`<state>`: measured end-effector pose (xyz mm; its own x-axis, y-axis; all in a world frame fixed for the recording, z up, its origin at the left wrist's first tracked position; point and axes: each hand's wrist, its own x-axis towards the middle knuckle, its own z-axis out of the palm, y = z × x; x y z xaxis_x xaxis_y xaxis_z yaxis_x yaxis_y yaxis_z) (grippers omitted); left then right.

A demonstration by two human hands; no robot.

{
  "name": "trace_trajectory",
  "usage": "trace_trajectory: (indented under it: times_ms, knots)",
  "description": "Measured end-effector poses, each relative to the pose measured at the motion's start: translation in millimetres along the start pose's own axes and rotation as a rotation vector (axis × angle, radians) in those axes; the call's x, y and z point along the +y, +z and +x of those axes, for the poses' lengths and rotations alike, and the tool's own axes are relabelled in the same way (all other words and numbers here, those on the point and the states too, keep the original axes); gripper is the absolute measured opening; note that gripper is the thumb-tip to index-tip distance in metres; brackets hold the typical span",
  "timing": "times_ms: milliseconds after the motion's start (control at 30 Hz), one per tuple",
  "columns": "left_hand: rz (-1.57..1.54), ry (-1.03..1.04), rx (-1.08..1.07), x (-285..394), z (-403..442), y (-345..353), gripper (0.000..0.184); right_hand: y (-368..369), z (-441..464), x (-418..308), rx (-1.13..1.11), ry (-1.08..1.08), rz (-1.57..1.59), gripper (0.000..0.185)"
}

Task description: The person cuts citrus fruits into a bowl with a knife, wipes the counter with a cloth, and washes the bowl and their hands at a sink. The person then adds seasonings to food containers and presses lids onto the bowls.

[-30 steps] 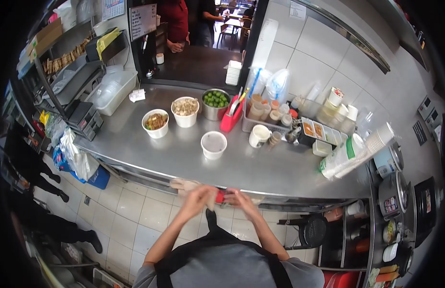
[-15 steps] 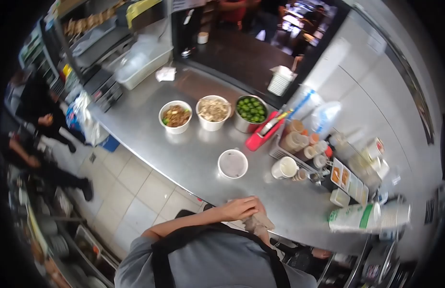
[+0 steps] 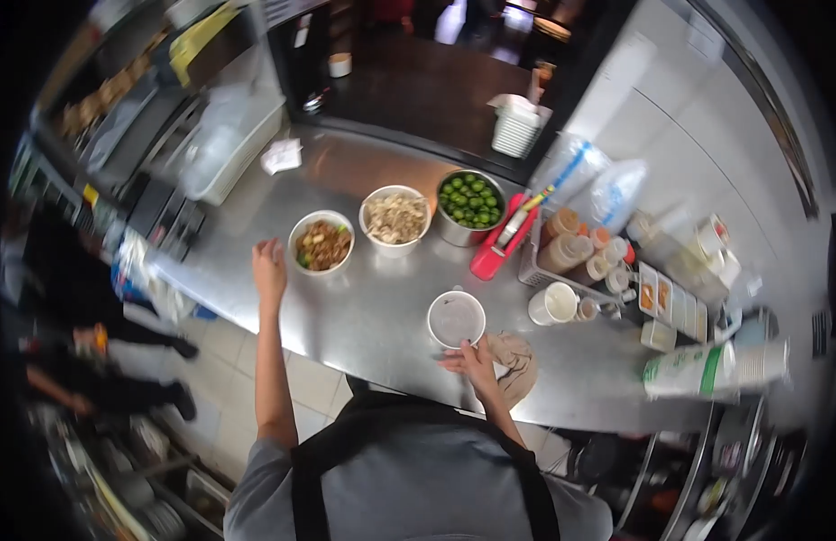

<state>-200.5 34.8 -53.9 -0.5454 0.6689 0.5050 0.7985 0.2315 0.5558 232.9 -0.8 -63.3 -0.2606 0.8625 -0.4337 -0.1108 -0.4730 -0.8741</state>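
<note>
My left hand (image 3: 269, 263) is over the counter, just left of a white bowl (image 3: 323, 244) of browned food with some green. Its fingers are bent downward, and their tips are hidden. Beside the near white bowl (image 3: 457, 318), my right hand (image 3: 477, 362) has its fingers apart, the tips at the bowl's lower rim. This bowl looks grey and translucent on top, with a small tab at its far edge. A crumpled beige cloth (image 3: 515, 368) lies on the counter right of my right hand.
A white bowl of pale shredded food (image 3: 395, 219) and a metal pot of green fruit (image 3: 469, 206) stand farther back. Right of them are a red-handled tool (image 3: 501, 248), a basket of bottles (image 3: 531, 261), a white cup (image 3: 553, 304) and stacked cups (image 3: 698, 370). Two people stand left.
My hands have moved apart: the left out to the far left over the counter, the right to the near bowl. The cloth, formerly at my hands, lies on the counter. The view has shifted.
</note>
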Motion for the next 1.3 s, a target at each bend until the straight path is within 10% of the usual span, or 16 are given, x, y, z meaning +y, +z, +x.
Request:
trace_trajectory:
  times_ms: [100, 267, 367, 467, 567, 700, 900, 1067, 1300]
  knots:
    - [-0.064, -0.062, -0.469, -75.0, 31.0, 37.7, 0.030, 13.8, 17.9, -3.9, 0.012, -0.053, 0.067, 0.049]
    - [-0.284, -0.033, -0.604, -70.4, 17.5, 33.0, 0.022, 20.3, 49.9, -22.7, 0.034, -0.075, -0.071, 0.062]
    - [-0.552, -0.338, -0.604, -64.7, 16.8, 15.7, 0.023, 3.5, 54.7, -45.7, 0.400, -0.452, -0.746, 0.071]
    - [-0.601, -0.325, -0.611, -44.7, 27.1, 11.9, 0.023, -52.9, 55.9, -114.7, 0.944, -0.764, -0.718, 0.059]
    - [-0.550, -0.212, -0.629, -40.6, 31.3, 17.7, 0.018, -122.5, 71.7, -156.6, 1.491, -0.268, -0.891, 0.053]
    - [-0.509, -0.170, -0.661, -45.6, 27.4, 14.0, 0.011, -148.8, 106.4, -168.0, 1.488, 0.103, -0.735, 0.065]
    - [-0.692, -0.378, -0.645, -35.2, -39.2, -18.6, 0.010, -156.3, 110.2, -157.3, 1.646, -0.120, -0.830, 0.075]
    - [-0.999, -0.676, -0.725, 4.1, -100.7, -30.7, 0.019, -133.9, 44.0, -208.0, 1.189, -1.037, -0.770, 0.066]
    - [-1.030, -0.746, -0.857, 46.7, -119.5, -44.0, 0.018, 5.8, 0.7, -225.2, 0.416, -1.142, -0.142, 0.042]
